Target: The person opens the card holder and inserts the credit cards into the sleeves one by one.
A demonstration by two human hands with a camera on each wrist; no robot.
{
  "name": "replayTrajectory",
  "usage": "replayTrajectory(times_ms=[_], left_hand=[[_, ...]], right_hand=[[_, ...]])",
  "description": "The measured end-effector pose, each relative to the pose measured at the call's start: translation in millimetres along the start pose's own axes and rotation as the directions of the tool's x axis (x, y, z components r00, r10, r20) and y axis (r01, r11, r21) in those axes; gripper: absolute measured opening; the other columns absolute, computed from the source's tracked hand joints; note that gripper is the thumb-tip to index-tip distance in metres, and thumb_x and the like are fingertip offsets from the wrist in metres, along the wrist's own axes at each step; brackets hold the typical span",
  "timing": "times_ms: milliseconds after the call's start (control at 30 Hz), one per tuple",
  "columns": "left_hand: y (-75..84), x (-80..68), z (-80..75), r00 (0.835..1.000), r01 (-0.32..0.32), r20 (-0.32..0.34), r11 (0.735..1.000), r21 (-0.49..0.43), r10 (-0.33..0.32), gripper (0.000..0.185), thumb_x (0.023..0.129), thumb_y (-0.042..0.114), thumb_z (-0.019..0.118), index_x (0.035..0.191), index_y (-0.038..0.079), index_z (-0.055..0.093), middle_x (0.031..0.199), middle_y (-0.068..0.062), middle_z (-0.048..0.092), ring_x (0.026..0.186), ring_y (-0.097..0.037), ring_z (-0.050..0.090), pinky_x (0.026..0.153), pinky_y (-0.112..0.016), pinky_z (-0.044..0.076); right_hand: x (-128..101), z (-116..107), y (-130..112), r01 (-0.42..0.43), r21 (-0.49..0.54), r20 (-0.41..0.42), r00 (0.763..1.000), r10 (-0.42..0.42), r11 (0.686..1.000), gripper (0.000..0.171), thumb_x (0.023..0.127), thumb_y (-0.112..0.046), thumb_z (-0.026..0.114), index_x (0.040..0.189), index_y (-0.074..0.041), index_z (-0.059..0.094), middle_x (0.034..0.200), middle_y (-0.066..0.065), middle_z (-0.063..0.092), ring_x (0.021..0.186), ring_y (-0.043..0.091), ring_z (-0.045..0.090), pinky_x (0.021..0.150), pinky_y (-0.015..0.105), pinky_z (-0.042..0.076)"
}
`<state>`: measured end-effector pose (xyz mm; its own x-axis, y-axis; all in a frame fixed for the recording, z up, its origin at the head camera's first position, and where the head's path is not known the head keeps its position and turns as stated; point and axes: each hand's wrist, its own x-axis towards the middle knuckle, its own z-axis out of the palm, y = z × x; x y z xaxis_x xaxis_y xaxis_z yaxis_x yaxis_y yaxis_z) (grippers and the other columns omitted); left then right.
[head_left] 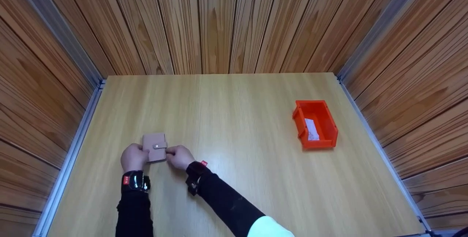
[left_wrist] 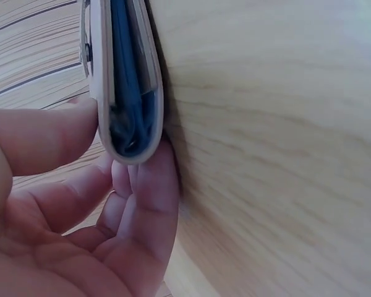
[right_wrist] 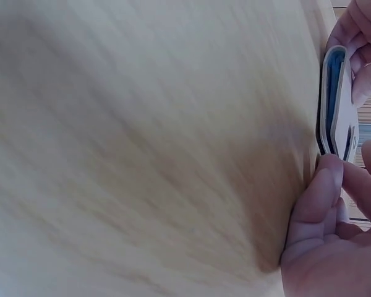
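Note:
A dusty-pink wallet (head_left: 154, 146) with a snap strap lies at the left part of the table, its strap side facing right. My left hand (head_left: 134, 157) holds it by the folded left edge. In the left wrist view the left thumb (left_wrist: 55, 136) presses on the cover, and bent fingers (left_wrist: 151, 192) reach under the spine; blue lining shows inside the wallet (left_wrist: 157, 111). At the strap side, my right hand (head_left: 180, 157) pinches the wallet's edge beside the strap (head_left: 161, 145). Curled right fingers (right_wrist: 315, 198) meet its lower corner in the right wrist view.
An orange-red open bin (head_left: 331, 129) stands at the right of the table, with a white paper slip (head_left: 312, 130) in it. Wood-panelled walls (head_left: 215, 25) with metal corner rails (head_left: 69, 145) enclose the wooden tabletop (head_left: 234, 120) at the back and both sides.

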<state>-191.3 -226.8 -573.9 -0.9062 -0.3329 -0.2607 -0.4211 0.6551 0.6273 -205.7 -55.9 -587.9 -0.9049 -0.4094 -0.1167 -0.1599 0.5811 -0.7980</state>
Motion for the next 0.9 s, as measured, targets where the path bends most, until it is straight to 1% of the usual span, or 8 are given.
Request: replayTrajectory(times_ms=[200,367,500,633,700,800,900], left_hand=[[-0.3,-1.6,-0.1,1.0,0.028,0.009,0.999,-0.03,-0.028,0.033,0.093,0.009,0.058,0.114,-0.016,0.059,0.112,-0.031,0.062,0.1,-0.043,0.058,0.083,-0.05,0.045],[-0.7,-3.0,0.4,0.999,0.028,0.021,0.998,-0.058,-0.027,0.035,0.092,0.008,0.056,0.117,-0.016,0.058,0.116,-0.032,0.06,0.105,-0.044,0.056,0.088,-0.051,0.044],[-1.7,-5.3,2.0,1.0,0.005,0.007,0.997,-0.079,-0.004,0.035,0.09,0.008,0.058,0.115,-0.016,0.058,0.114,-0.032,0.06,0.104,-0.045,0.056,0.089,-0.051,0.043],[-4.4,-7.9,4.8,0.999,-0.039,-0.024,0.996,-0.083,0.037,0.034,0.088,0.01,0.061,0.111,-0.016,0.06,0.108,-0.031,0.063,0.101,-0.045,0.058,0.088,-0.051,0.044],[-5.4,-8.6,6.6,0.998,-0.062,-0.035,0.995,-0.079,0.06,0.034,0.088,0.011,0.062,0.109,-0.015,0.061,0.106,-0.03,0.064,0.101,-0.045,0.058,0.088,-0.05,0.044],[-4.7,-10.0,9.3,0.997,-0.072,-0.039,0.993,-0.092,0.068,0.034,0.087,0.011,0.063,0.108,-0.015,0.061,0.104,-0.03,0.065,0.1,-0.045,0.059,0.088,-0.05,0.044],[-1.7,-11.5,11.5,0.996,-0.079,-0.041,0.991,-0.106,0.075,0.033,0.086,0.01,0.063,0.107,-0.015,0.061,0.104,-0.03,0.064,0.099,-0.045,0.059,0.088,-0.05,0.044]], right_hand=[[-0.4,2.2,0.8,-0.06,0.078,-0.027,0.998,0.062,0.995,0.024,0.094,-0.006,0.062,0.115,-0.001,0.072,0.114,0.009,0.071,0.112,0.016,0.062,0.095,0.023,0.044],[-0.2,4.1,3.4,-0.086,0.133,-0.075,0.992,0.097,0.987,0.018,0.092,-0.005,0.064,0.108,-0.001,0.074,0.107,0.008,0.071,0.104,0.016,0.063,0.091,0.024,0.046],[-0.4,4.1,3.9,-0.118,0.179,-0.109,0.984,0.139,0.977,0.012,0.092,-0.007,0.066,0.1,-0.004,0.074,0.098,0.002,0.07,0.092,0.012,0.061,0.085,0.024,0.046],[-1.3,3.2,4.0,-0.146,0.226,-0.13,0.975,0.178,0.963,0.007,0.092,-0.008,0.067,0.094,-0.004,0.073,0.084,-0.001,0.066,0.076,0.008,0.058,0.073,0.022,0.048],[-1.9,2.2,4.3,-0.15,0.27,-0.138,0.972,0.192,0.951,0.006,0.092,-0.007,0.067,0.091,-0.002,0.071,0.078,-0.002,0.063,0.07,0.006,0.056,0.067,0.02,0.048],[-1.9,0.7,6.4,-0.136,0.308,-0.164,0.967,0.193,0.942,0.005,0.09,-0.005,0.069,0.088,0.0,0.069,0.075,-0.003,0.061,0.066,0.005,0.055,0.063,0.019,0.048],[-1.1,-0.1,10.1,-0.127,0.332,-0.187,0.962,0.197,0.935,0.005,0.089,-0.004,0.07,0.086,0.0,0.067,0.075,-0.003,0.061,0.069,0.005,0.056,0.064,0.019,0.049]])
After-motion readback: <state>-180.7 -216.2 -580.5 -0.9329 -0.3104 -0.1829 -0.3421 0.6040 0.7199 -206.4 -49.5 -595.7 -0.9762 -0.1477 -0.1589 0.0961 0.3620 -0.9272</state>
